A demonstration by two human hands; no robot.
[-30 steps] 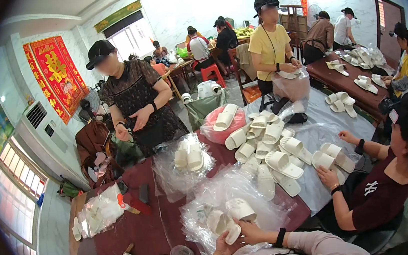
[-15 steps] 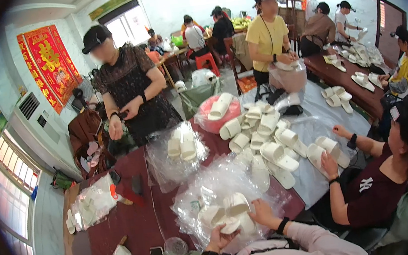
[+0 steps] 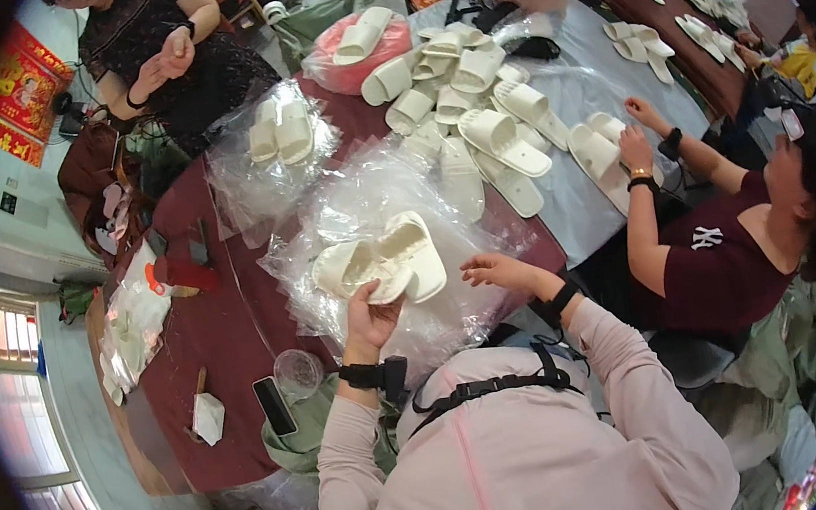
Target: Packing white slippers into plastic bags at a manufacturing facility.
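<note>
A pair of cream slippers sits before me on a stack of clear plastic bags (image 3: 309, 312). My left hand (image 3: 372, 321) is closed on the heel end of the left slipper (image 3: 341, 266), thumb on top. Against it leans the right slipper (image 3: 417, 249), its sole edge tilted up. To the right of the pair, my right hand (image 3: 503, 272) hovers over the bags with fingers stretched out, holding nothing.
Loose slippers (image 3: 491, 140) are heaped beyond the bags. Another pair (image 3: 281, 133) lies on bags farther left. A phone (image 3: 274, 406) and a clear plastic cup (image 3: 298, 373) are near my left arm. A co-worker (image 3: 698, 242) handles slippers at my right.
The view has tipped downward, showing more of my torso. My right hand has drawn away from the right slipper, which now leans more. My left hand keeps hold of the left slipper.
</note>
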